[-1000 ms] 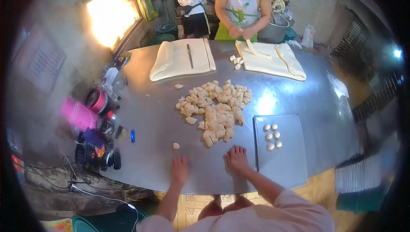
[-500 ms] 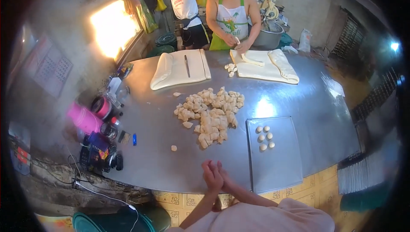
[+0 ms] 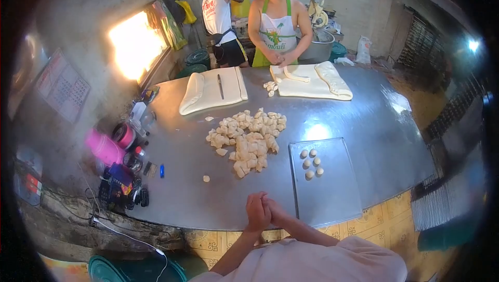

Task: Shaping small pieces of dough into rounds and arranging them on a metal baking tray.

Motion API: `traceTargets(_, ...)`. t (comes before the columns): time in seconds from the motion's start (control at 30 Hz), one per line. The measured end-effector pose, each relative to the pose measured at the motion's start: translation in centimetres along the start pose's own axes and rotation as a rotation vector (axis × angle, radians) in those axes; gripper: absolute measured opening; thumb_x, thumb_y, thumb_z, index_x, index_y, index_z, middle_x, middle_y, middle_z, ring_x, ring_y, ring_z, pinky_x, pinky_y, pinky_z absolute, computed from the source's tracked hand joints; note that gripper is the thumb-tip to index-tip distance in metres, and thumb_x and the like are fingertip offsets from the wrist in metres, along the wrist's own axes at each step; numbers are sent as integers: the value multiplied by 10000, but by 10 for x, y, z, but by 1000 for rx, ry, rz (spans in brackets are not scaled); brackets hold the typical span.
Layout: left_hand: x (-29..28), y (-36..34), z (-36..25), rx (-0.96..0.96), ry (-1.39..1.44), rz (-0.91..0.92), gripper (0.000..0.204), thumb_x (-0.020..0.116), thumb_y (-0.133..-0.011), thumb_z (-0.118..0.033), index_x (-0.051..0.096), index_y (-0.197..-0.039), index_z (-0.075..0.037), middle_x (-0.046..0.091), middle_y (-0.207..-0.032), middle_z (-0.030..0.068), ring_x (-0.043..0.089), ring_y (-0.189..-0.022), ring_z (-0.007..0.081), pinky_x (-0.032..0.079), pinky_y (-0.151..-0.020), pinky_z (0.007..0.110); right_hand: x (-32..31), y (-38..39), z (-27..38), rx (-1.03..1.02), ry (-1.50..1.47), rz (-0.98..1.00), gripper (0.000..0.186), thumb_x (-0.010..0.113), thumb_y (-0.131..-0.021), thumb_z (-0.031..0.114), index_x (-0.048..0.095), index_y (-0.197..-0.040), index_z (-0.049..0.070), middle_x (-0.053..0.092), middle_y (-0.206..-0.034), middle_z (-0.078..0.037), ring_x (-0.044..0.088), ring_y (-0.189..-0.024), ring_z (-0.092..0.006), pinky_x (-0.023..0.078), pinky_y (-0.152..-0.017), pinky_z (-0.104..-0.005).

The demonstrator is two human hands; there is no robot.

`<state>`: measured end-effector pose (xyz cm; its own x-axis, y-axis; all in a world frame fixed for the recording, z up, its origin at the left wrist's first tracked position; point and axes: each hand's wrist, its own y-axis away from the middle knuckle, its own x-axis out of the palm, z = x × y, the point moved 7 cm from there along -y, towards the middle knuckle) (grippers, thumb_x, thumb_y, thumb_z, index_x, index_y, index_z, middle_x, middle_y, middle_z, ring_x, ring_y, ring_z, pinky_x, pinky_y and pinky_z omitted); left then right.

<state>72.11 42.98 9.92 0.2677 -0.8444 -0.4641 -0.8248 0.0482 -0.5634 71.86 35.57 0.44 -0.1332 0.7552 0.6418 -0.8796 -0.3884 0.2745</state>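
My left hand [image 3: 255,212] and my right hand [image 3: 275,211] are pressed together, closed palm to palm, above the near edge of the metal table [image 3: 208,204]. Whatever lies between the palms, if anything, is hidden. Beyond them spreads a heap of cut dough pieces [image 3: 252,149], with one loose dough piece [image 3: 206,178] off to its left. Just right of my hands lies a flat metal tray [image 3: 332,193]. Several small round dough balls [image 3: 317,161] sit in its far left part.
Two folded dough slabs [image 3: 195,97] [image 3: 306,87] lie at the far side; a knife [image 3: 221,87] rests on the left one. Behind the right slab stands an aproned person [image 3: 278,27], another person [image 3: 221,19] farther back. A pink jug [image 3: 104,146] and clutter line the left edge.
My hands stay pressed together and have turned slightly against each other. The view has shifted a little. The aproned person's hands have lowered, laying the dough strip on the right slab.
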Motion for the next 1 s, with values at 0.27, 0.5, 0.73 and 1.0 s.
traceTargets(0.27, -15, 9, 54, -341, 149, -113, 236, 540, -1080, -225, 633, -1091, -8, 647, -882, 177, 635, -767, 278, 516, -723, 398, 2, 4, -3, -102, 546, -239, 374, 499, -1087, 372, 672, -1098, 41, 660, -930, -91, 624, -822, -218, 502, -699, -375)
traceTargets(0.5, -93, 77, 211, -631, -374, -269, 214, 523, -1058, -185, 612, -1197, -48, 704, -1024, 161, 667, -958, 397, 524, -876, 476, -43, 22, 37, -529, 1198, -559, 238, 617, -1007, 251, 567, -904, 43, 606, -916, -202, 598, -836, -356, 469, -729, -454)
traceTargets(0.73, -57, 89, 283, -74, -900, 300, 284, 571, -984, -195, 623, -1212, -34, 694, -1075, 202, 660, -1045, 378, 514, -908, 475, -86, -64, 18, -492, 1892, -355, 189, 573, -956, 193, 639, -1068, 55, 604, -1102, -202, 569, -1093, -376, 423, -973, -519)
traceTargets(1.0, -72, 84, 246, -379, -544, 146, 242, 576, -949, -132, 675, -1154, -50, 698, -1096, 190, 629, -1084, 387, 482, -984, 534, -66, -39, 1, -217, 1834, -361, 256, 567, -961, 252, 625, -1098, 45, 585, -1089, -203, 549, -1082, -399, 404, -989, -543)
